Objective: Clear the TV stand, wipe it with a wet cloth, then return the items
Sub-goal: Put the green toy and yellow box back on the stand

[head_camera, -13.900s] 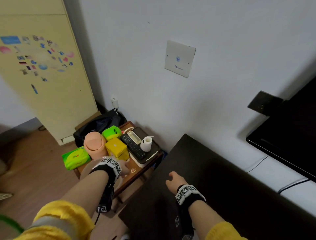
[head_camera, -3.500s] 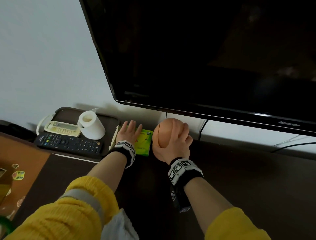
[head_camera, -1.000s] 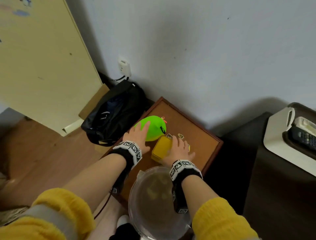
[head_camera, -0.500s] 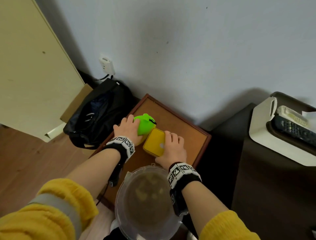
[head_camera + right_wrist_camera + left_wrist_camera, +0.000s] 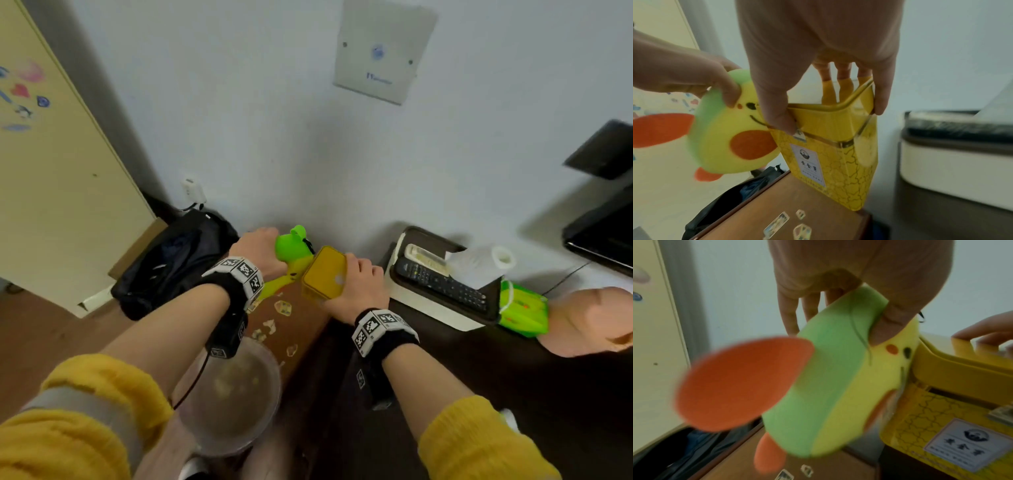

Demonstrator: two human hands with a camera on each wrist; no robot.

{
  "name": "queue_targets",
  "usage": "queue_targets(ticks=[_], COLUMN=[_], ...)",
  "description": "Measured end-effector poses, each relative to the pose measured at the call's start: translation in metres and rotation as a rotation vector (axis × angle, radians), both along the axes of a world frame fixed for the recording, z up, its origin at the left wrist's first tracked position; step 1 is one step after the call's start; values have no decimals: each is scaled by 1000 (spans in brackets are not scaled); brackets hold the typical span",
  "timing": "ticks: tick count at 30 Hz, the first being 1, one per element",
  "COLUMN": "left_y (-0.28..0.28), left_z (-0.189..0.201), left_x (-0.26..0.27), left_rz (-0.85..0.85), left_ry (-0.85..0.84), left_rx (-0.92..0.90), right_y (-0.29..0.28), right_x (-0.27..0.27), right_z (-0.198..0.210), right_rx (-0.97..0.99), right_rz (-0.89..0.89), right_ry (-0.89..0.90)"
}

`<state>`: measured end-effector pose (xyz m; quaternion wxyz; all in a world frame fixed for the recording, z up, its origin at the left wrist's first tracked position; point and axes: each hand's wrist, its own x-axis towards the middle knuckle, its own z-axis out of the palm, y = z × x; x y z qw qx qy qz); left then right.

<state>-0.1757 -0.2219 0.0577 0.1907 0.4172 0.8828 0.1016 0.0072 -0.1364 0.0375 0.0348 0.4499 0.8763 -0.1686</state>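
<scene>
The soft green-and-yellow plush toy with orange wings (image 5: 731, 129) is pinched at the head by the left hand (image 5: 260, 251) and is held up over the brown wooden side table (image 5: 818, 216). It's probably light and squashy, so any spot can be grabbed. The rigid yellow metal tin (image 5: 838, 151) is clamped at its lid rim by the right hand (image 5: 356, 289); likely slick, so a firm grip on the edges is advised.

Tray (image 5: 424, 310), tissue pack (image 5: 522, 313) crowd stand's (image 5: 513, 394) back; front free.
</scene>
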Motion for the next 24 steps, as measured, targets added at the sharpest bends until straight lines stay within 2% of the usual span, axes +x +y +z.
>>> queue_targets(ticks=[5,10,19,24], left_y=[34,75,128,147], left_z=[75,120,138,117], left_x=[77,155,243,266], left_rz=[-20,-98,-362,-550], left_ry=[-230,-315,-365,-233], left_rx=[61,135,117,97], right_y=[48,76,90,84], right_x=[93,171,256,284], right_z=[76,122,133,125], right_rx=[58,69,61,30], right_rz=[-4,-54,-244,-356], right_ry=[-6,11,-18,-33])
